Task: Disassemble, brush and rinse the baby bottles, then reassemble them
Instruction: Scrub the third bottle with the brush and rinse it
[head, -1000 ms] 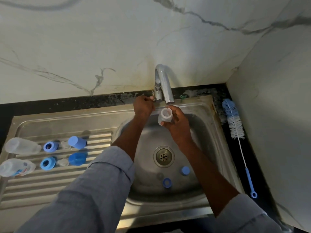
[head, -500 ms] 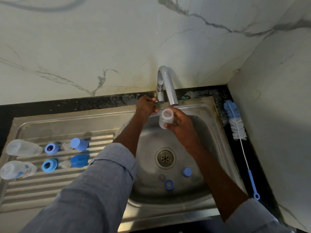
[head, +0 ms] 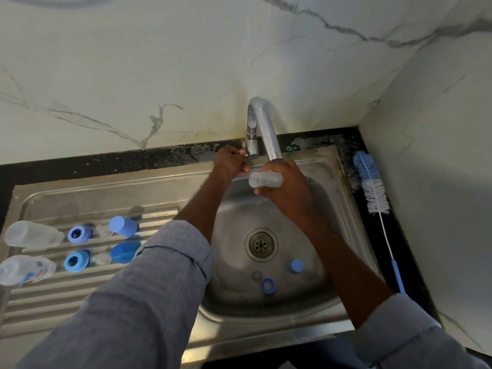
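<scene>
On the draining board [head: 80,296] at your far left lie two clear bottles, the upper one [head: 32,234] and the printed one [head: 25,269], both on their side with the long axis running left to right. I cannot tell which end is the mouth. Beside them sit two blue rings [head: 79,233] [head: 76,261], two clear teats [head: 103,230] [head: 101,258] and two blue caps [head: 123,226] [head: 124,252], all apart from each other.

Your left hand [head: 229,163] is closed around the tap handle [head: 251,150]; the fingers are curled on it. Your right hand [head: 286,187] grips the third bottle [head: 265,179] just under the spout [head: 266,129], fingers wrapped around its right part. The bottle lies almost horizontal, long axis left to right, the free end pointing left toward your other hand. Some water seems to fall below it, but this is too faint to be sure.

It looks like the rinsing step. To do it well, turn the mouth up under the spout so water fills the inside, then tip it out over the basin [head: 332,235] and repeat. Keep the flow gentle, because a wet smooth bottle may slip.

In the basin, near the drain [head: 261,245], wait a blue ring [head: 267,285] and a blue cap [head: 296,266]. At the right, on the dark counter [head: 348,145], lies the bottle brush [head: 372,193], bristles away from you.
</scene>
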`<state>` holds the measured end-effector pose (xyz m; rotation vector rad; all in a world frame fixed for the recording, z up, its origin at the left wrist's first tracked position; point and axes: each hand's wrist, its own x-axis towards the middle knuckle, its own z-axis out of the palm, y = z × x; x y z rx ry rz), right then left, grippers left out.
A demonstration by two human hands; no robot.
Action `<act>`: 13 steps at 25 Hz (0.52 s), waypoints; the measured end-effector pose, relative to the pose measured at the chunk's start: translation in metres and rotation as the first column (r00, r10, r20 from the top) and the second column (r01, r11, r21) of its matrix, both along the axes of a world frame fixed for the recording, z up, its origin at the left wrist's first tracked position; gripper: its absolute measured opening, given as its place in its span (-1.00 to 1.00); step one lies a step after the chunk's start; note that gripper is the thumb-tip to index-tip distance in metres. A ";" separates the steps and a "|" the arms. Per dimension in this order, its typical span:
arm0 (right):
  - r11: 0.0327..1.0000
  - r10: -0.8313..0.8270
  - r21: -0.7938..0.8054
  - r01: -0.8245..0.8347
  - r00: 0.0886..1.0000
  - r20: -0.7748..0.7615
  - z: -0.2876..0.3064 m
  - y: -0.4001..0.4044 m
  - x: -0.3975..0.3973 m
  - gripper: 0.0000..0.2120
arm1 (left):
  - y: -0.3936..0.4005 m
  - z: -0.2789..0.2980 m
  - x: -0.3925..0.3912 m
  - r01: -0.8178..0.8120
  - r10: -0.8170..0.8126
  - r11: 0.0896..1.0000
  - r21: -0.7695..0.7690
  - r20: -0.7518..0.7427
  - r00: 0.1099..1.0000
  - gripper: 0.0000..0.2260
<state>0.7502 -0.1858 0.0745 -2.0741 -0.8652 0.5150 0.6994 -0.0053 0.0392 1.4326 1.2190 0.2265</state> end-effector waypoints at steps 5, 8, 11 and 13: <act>0.995 -0.043 0.082 0.054 0.991 -0.130 -0.009 0.017 -0.011 -0.43 | 0.003 -0.003 0.000 0.010 -0.009 0.999 0.048 -0.026 1.000 -0.75; 0.923 -0.239 0.141 0.359 0.819 -0.522 -0.010 0.017 -0.014 -0.46 | 0.006 -0.001 -0.002 0.024 -0.024 1.000 0.004 -0.017 1.000 -0.80; 0.918 -0.281 0.117 0.378 0.830 -0.482 -0.013 0.010 -0.016 -0.58 | 0.006 0.003 -0.003 0.051 -0.050 0.996 -0.078 0.007 0.999 -0.80; 0.981 -0.161 0.077 0.179 0.968 -0.193 -0.011 0.007 -0.021 -0.51 | 0.004 0.005 -0.004 0.056 -0.054 0.994 -0.093 0.014 0.998 -0.77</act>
